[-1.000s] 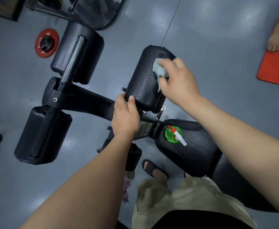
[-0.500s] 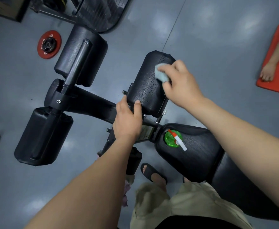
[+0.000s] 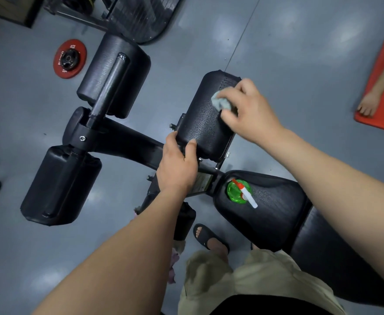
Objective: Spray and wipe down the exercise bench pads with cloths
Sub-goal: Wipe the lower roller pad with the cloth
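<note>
While the right hand [image 3: 252, 110] pressed a bunched pale-blue cloth [image 3: 220, 103] against the far part of the small black pad [image 3: 200, 128], its fingers curled over the cloth, the left hand [image 3: 177, 167] gripped that pad's near edge, thumb on the top face and fingers round the side. A green spray bottle [image 3: 236, 192] with a red-and-white nozzle stood on the seat pad [image 3: 277, 212] – near the left wrist, apart from both hands. A red weight plate [image 3: 69, 58] lay on the grey floor.
</note>
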Motion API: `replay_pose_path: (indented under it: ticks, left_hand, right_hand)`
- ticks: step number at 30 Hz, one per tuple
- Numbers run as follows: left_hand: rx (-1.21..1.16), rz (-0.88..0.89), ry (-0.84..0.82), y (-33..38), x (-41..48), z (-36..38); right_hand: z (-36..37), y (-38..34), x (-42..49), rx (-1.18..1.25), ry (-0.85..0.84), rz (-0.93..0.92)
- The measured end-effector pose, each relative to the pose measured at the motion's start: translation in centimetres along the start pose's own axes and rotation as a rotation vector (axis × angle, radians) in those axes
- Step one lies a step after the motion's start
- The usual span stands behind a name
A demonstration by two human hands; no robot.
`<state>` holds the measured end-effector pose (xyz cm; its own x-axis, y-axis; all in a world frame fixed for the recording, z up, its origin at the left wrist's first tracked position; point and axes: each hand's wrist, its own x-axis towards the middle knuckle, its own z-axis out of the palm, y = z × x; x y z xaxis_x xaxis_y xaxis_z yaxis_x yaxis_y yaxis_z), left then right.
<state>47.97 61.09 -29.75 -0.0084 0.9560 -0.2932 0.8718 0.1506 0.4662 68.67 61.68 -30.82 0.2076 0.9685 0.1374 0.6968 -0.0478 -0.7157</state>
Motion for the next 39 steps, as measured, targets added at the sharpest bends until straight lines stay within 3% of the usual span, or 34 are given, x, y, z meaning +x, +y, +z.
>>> replay_pose_path:
  ticks: [6,12,18,24,30,36,39]
  left_hand:
    - [-0.052,-0.015,0.013,0.0,-0.1,0.0]
    - [-0.043,0.004,0.016,-0.1,0.0,0.0]
    - [-0.042,0.005,0.025,-0.1,0.0,0.1]
    - [-0.037,0.017,0.032,-0.2,0.0,0.1]
    - [-0.047,0.005,0.033,-0.4,0.1,0.2]
    - [-0.044,0.009,0.028,-0.4,0.1,0.2]
    - [-0.039,0.018,0.03,-0.3,0.0,0.1]
  right_hand:
    - [-0.5,-0.1,3.8,-0.006,0.116,0.191]
    - [0.2,0.0,0.6,-0.008,0.047,-0.038]
    - [-0.1,0.7,3.9,-0.061,0.157,0.123]
    - [0.4,-0.7,1.2,-0.05,0.059,-0.049]
    - [-0.4,-0.1,5.0,-0.103,0.12,0.127]
    - [0.3,-1.6,0.1,-0.06,-0.023,-0.104]
    - [-0.5,-0.5,1.7,-0.071,0.014,-0.046]
